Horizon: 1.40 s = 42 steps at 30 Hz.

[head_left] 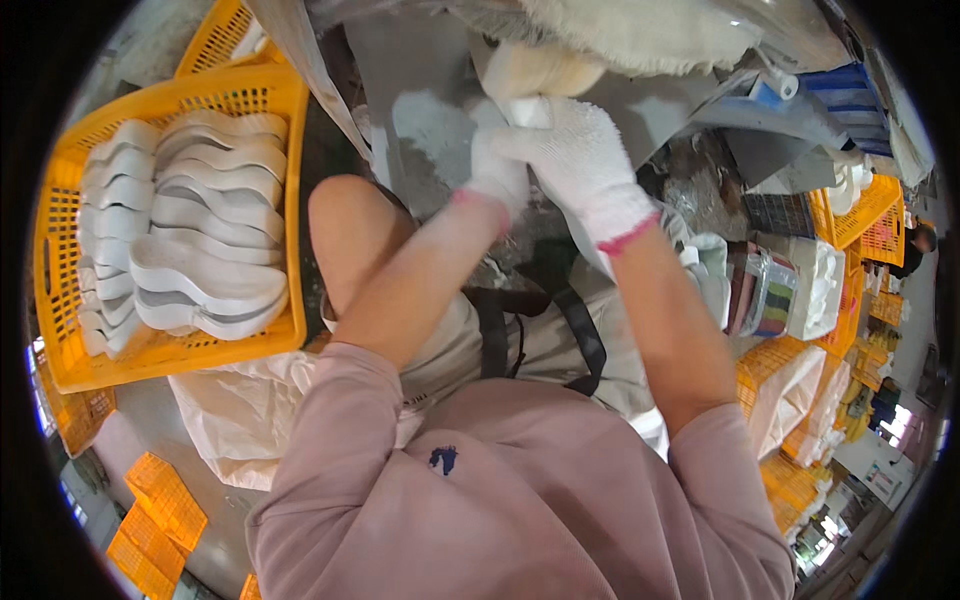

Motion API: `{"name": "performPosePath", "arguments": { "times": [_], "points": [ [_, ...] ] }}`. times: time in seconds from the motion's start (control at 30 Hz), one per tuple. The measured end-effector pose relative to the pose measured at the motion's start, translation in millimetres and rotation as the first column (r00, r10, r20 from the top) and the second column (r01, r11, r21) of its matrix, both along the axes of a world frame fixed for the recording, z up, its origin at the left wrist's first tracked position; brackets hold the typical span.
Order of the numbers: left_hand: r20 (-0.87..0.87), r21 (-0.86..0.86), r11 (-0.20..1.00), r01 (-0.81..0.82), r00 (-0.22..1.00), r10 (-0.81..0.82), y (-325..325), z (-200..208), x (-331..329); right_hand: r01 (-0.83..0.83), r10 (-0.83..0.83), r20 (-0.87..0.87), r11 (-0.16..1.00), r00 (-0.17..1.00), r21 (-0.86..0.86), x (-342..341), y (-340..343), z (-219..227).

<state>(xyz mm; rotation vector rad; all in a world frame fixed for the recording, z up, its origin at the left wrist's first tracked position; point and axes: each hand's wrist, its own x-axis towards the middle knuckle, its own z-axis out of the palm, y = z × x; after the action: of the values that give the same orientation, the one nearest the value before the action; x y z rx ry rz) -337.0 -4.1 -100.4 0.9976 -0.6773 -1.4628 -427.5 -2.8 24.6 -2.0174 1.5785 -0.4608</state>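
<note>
A white piece (531, 112) was up at the gloved hands, only a small part of it showing, just below the rounded edge of a cream-coloured wheel (545, 72); whether the two touched was unclear. The right hand (585, 155), in a white knit glove with a pink cuff, was closed about the piece, its fingers bent with little gap between them. The left hand (500, 155), gloved alike, met it from the other side, blurred and partly covered, so how tightly its fingers were drawn in could not be made out. A grey panel (400, 70) stood behind the hands, and pale shaggy cloth (640, 35) hung above the wheel. Left of the knees, a yellow crate (180, 367) held rows of wavy white pieces (205, 270). Further out, more yellow crates (160, 520) sat on the floor at lower left, and others were stacked at right.
</note>
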Motion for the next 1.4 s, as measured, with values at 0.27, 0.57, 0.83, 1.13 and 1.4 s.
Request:
{"name": "performPosePath", "arguments": {
  "times": [0.27, 0.57, 0.83, 1.13, 1.4],
  "points": [
    [-0.294, 0.269, 0.934, 0.234, 0.944, -0.152, -40, 20, 13, -0.234, 0.247, -0.064, 0.959, 0.967, 0.162, -4, 29, 34],
    [-0.648, 0.193, 0.956, 0.220, 0.760, -0.044, 10, 5, -1, 0.210, -0.220, 0.027, 0.956, 0.975, 0.206, 2, 125, 56],
    [0.236, -0.154, 0.988, -0.002, 0.971, 0.038, -44, -8, 7, 0.045, -0.099, -0.168, 0.954, 0.981, -0.296, -4, 52, 23],
    [-0.406, 0.095, 0.993, 0.071, 0.914, -0.027, -35, -24, 8, 0.065, -0.100, -0.103, 0.953, 0.990, -0.295, -3, 35, 12],
    [-0.673, 0.234, 0.970, -0.071, 0.708, 0.214, -16, 14, 3, 0.079, -0.070, 0.113, 0.994, 0.991, -0.074, 13, 20, 14]
  ]
}}
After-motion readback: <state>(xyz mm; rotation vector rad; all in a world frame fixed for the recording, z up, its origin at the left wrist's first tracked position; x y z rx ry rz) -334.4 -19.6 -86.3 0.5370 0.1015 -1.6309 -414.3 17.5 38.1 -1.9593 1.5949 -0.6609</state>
